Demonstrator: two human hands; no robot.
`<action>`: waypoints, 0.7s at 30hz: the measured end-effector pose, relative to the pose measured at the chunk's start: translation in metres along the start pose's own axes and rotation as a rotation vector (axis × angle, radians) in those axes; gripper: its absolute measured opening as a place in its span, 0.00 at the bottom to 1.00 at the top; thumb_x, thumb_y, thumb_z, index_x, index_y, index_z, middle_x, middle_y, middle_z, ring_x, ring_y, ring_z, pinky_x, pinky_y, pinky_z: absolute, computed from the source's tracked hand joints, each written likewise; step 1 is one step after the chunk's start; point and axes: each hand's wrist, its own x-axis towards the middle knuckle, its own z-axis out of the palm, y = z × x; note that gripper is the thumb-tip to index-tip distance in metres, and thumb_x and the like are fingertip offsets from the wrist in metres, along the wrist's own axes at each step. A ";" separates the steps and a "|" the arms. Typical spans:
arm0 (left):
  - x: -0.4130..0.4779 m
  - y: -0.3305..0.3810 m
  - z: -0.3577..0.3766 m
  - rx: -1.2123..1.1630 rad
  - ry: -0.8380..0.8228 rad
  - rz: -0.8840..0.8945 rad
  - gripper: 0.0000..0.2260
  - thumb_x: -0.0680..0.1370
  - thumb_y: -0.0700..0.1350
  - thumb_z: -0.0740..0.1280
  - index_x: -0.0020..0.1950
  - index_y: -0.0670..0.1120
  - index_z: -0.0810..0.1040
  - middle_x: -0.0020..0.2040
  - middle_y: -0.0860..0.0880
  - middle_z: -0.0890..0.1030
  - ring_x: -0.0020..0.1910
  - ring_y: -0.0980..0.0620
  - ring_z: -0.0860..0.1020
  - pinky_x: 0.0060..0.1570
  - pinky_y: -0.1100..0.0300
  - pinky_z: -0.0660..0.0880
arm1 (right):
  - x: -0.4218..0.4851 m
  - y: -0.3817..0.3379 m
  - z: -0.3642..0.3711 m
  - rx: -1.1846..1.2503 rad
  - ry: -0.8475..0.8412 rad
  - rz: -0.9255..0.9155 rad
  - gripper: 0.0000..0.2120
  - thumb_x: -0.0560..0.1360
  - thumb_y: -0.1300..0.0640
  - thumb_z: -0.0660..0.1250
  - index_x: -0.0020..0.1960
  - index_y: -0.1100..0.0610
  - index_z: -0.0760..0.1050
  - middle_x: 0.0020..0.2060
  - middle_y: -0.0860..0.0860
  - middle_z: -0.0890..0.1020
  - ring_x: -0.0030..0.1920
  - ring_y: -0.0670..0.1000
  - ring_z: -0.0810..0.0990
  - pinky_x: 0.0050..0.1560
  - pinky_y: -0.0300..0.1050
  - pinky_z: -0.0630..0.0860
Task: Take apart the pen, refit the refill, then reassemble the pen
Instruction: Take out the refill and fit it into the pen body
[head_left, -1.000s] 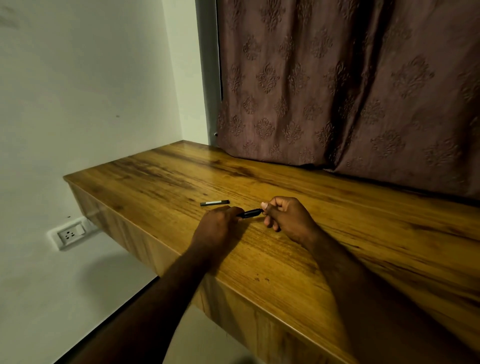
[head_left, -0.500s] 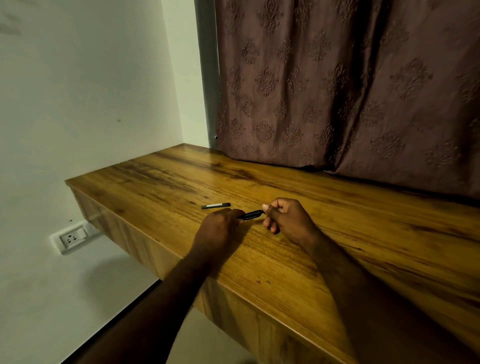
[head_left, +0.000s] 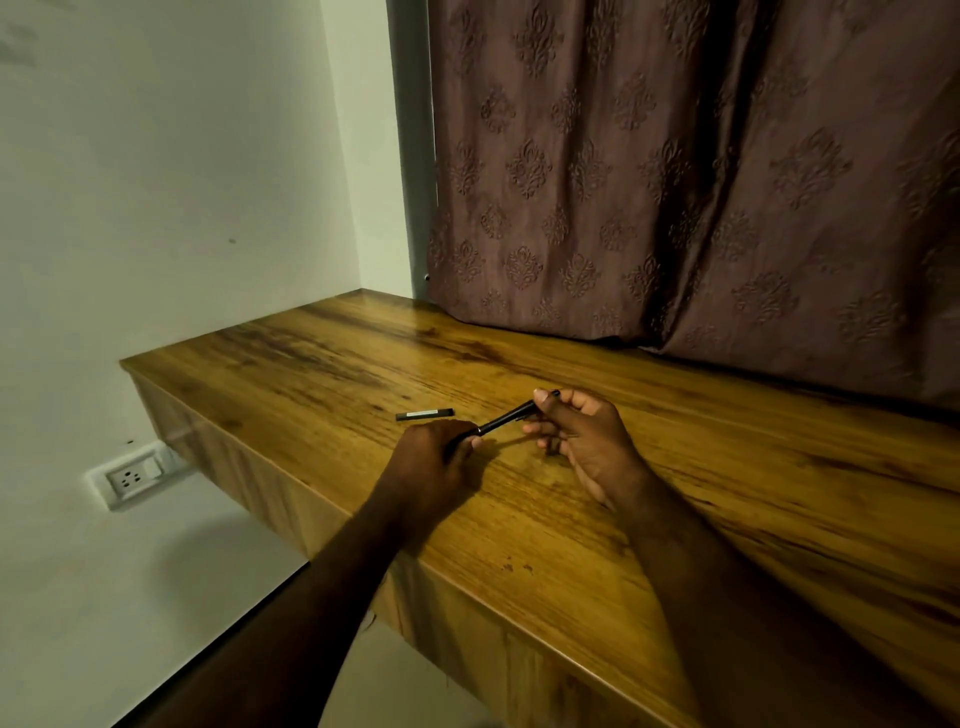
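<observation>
Since half a second ago, my right hand has lifted and turned palm-up, so the pen now slopes up to the right instead of lying almost flat. Its thumb and forefinger pinch the upper end. My left hand is curled over the lower end; how its fingers press I cannot tell. A short black piece lies apart on the wooden table. I judge the pen is being pulled or twisted, so disassembly is in progress.
</observation>
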 end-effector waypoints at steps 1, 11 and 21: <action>-0.001 -0.002 0.001 -0.115 -0.039 -0.085 0.12 0.80 0.53 0.62 0.43 0.51 0.81 0.33 0.50 0.80 0.31 0.53 0.78 0.30 0.54 0.73 | 0.000 0.000 0.000 0.006 0.004 0.003 0.04 0.75 0.58 0.70 0.43 0.58 0.77 0.33 0.53 0.85 0.32 0.49 0.83 0.30 0.40 0.73; -0.002 0.018 0.008 -0.669 0.009 -0.529 0.05 0.77 0.39 0.67 0.44 0.40 0.81 0.32 0.46 0.78 0.30 0.55 0.75 0.32 0.64 0.73 | -0.001 -0.003 0.010 0.076 0.088 -0.045 0.08 0.79 0.55 0.64 0.44 0.57 0.74 0.37 0.54 0.82 0.34 0.50 0.82 0.32 0.41 0.75; -0.005 0.027 0.006 -0.825 0.028 -0.580 0.07 0.80 0.37 0.62 0.47 0.37 0.78 0.34 0.45 0.80 0.31 0.56 0.76 0.32 0.65 0.74 | -0.002 -0.007 0.018 0.101 0.146 -0.094 0.09 0.82 0.52 0.57 0.49 0.57 0.72 0.41 0.58 0.83 0.37 0.51 0.84 0.39 0.47 0.78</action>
